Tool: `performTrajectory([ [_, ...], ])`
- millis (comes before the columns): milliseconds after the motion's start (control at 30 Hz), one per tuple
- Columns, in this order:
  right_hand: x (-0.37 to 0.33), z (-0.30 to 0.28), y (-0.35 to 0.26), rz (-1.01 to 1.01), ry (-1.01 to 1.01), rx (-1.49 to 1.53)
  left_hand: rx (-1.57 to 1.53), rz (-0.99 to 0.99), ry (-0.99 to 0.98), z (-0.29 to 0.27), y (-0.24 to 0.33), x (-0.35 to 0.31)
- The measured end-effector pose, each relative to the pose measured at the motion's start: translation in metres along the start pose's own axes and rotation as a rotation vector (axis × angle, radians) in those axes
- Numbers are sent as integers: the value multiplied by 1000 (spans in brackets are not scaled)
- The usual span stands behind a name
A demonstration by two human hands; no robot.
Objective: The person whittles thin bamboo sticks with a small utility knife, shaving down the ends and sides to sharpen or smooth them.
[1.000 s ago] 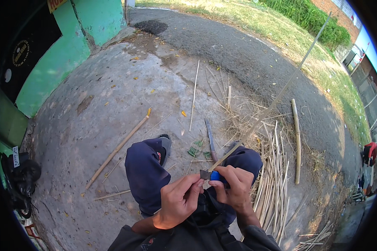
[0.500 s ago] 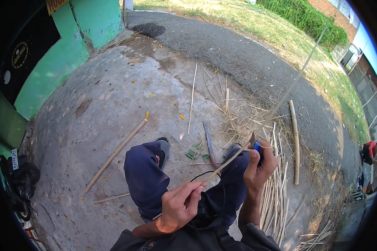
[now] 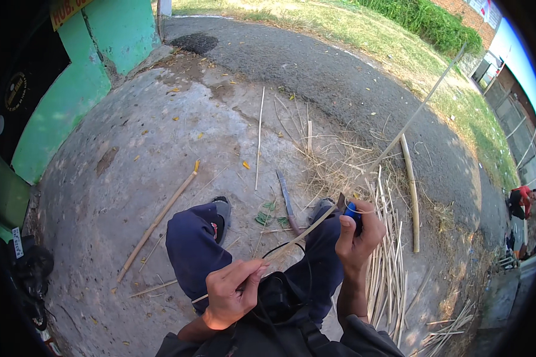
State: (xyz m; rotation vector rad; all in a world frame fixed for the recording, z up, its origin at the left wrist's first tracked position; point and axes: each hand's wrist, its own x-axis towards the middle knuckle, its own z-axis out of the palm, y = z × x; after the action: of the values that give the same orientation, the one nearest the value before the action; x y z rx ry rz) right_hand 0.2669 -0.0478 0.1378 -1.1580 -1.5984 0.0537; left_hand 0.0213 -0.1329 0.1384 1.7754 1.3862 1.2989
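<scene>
A long, thin bamboo strip (image 3: 406, 124) slants from my lap toward the far right. My left hand (image 3: 235, 291) pinches its near part, and a short end shows on the left past the fingers. In my right hand (image 3: 360, 235) is a knife (image 3: 350, 211) with a blue handle. Its dark blade (image 3: 341, 201) stands up against the strip, which passes beside it. A thin, pale curl is near the right fingers. Between my feet on the concrete lies a long knife (image 3: 287, 202) with a brownish handle.
Several cut strips (image 3: 390, 262) lie right of my leg. Beyond them are shavings (image 3: 333, 163) and a thick bamboo stick (image 3: 411, 196). Another stick (image 3: 158, 223) lies to the left. A green wall (image 3: 71, 107) stands at the left. A person in red (image 3: 521, 202) is far right.
The whole view has shifted a little. My left hand has moved slightly left, away from the right hand, with the strip. The right hand still grips the knife.
</scene>
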Motion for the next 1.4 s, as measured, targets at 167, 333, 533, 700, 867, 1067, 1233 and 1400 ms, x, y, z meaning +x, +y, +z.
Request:
performTrajectory([
  [167,16,-1,24,107,130,-16,102,78,-5,-16,-14,-13],
  [333,40,-7,37,45,152,-129,190,99,29,-35,-28,-26],
  [533,82,1,70,92,249,-141,191,48,71,-50,-37,-38],
  [700,109,18,94,27,140,-194,225,-53,121,-64,-41,-48],
  [867,128,38,108,67,125,-240,243,-149,99,-76,-44,-58],
  [1067,138,60,124,67,88,-293,255,-124,151,-82,-49,-59],
  [1233,159,63,152,110,98,-260,270,-156,118,-94,-54,-64],
  [1400,165,89,161,87,35,-301,232,-206,192,-99,-63,-73],
])
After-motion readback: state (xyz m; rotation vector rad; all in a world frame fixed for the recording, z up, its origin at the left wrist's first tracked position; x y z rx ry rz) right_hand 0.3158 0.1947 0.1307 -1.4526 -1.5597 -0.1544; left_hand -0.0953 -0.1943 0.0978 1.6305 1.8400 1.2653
